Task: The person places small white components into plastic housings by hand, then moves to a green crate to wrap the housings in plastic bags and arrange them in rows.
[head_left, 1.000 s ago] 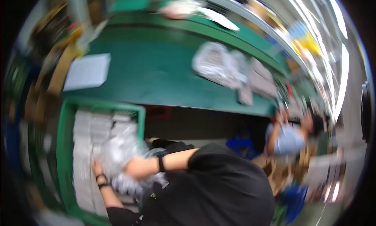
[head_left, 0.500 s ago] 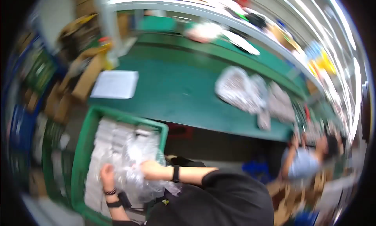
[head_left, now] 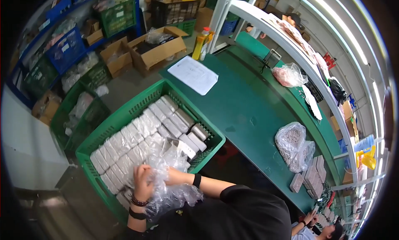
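A green crate (head_left: 137, 102) holds rows of pale box-like pieces (head_left: 124, 146), many wrapped in clear film. Crumpled clear plastic bags (head_left: 160, 194) bunch over the crate's near side, in front of my body. My left hand (head_left: 143, 182) has its fingers curled and closed on this plastic. From the right, my right hand (head_left: 173, 176) reaches into the same plastic; its fingers are hidden there. A small white piece with dark marks (head_left: 179, 147) lies just beyond the right hand, on top of the plastic.
A green table (head_left: 237, 111) bears a white sheet (head_left: 193, 75), a bag of small pieces (head_left: 291, 144) and grey blocks (head_left: 314, 177). Cartons (head_left: 156, 49) and blue-framed shelving (head_left: 83, 44) stand left. A co-worker (head_left: 311, 229) is at the lower right.
The view has swung left, so crate and table appear rotated and farther right. My left hand has come closer to my right, from apart onto the plastic.
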